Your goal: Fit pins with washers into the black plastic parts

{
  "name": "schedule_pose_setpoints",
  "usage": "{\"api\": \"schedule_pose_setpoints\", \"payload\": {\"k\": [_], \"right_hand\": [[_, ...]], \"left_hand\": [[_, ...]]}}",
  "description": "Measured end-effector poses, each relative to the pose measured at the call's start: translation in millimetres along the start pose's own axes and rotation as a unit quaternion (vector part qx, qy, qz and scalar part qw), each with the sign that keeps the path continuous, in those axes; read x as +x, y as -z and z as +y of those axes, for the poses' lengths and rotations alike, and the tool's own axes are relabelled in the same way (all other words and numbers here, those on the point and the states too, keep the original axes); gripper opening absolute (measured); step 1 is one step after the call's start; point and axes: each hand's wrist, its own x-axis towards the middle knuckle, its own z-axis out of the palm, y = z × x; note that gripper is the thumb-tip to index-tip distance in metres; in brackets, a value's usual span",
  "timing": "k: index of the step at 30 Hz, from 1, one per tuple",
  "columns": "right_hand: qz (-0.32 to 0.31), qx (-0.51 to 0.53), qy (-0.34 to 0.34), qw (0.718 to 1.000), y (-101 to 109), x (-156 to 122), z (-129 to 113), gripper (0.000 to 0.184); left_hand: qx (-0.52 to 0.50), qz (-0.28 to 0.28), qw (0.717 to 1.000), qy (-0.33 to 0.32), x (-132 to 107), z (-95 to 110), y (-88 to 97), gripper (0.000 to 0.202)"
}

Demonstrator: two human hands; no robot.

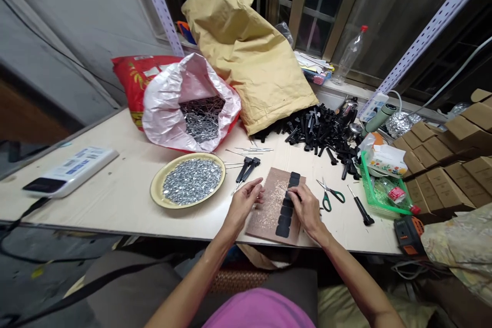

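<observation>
Black pads (285, 219): rowed on brown board's (263, 220) right half | left hand (246, 199): loosely spread, over board's left edge | right hand (307, 208): fingertips bunched over pads; whether pinching one cannot be told | advice: brace board, handle pads by edges

A red-capped bottle (349, 56) on the windowsill (356, 89); green basket (384, 209) beside cardboard boxes (442, 179)

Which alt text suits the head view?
A person's right hand is at a column of black pads on a brown board; the left hand is by its left edge. Leftward sit a dish of silvery pieces and an open red sack; rightward, green-handled scissors.
</observation>
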Motion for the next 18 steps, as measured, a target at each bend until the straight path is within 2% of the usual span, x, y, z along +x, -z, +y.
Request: {"api": "schedule_pose_setpoints", "payload": {"k": [3, 6, 9, 11, 13, 16, 18], "right_hand": [[-0.032, -0.122, 0.034, 0.991, 12, 1, 25, 0.025], [-0.064, -0.210, 0.059, 0.974, 19, 14, 48, 0.023], [-0.085, -0.231, 0.070, 0.967, 20, 27, 64, 0.020], [-0.088, -0.209, 0.076, 0.971, 18, 26, 70, 0.022], [-0.095, -0.158, 0.107, 0.977, 14, 13, 70, 0.028], [-0.144, -0.069, 0.219, 0.963, 9, -12, 66, 0.034], [-0.168, -0.038, 0.255, 0.951, 8, -16, 66, 0.035]], "left_hand": [[0.125, -0.011, 0.989, -0.084, 0, -14, 1.1, 0.046], [0.249, -0.029, 0.944, -0.213, 0, -33, -3.1, 0.034], [0.319, -0.051, 0.898, -0.300, 1, -50, -8.4, 0.032], [0.349, -0.064, 0.876, -0.328, 2, -59, -9.4, 0.032], [0.371, -0.066, 0.863, -0.335, 4, -65, -8.5, 0.033], [0.388, -0.057, 0.858, -0.331, 5, -69, -6.3, 0.034], [0.392, -0.051, 0.857, -0.330, 6, -70, -6.0, 0.035]]}}
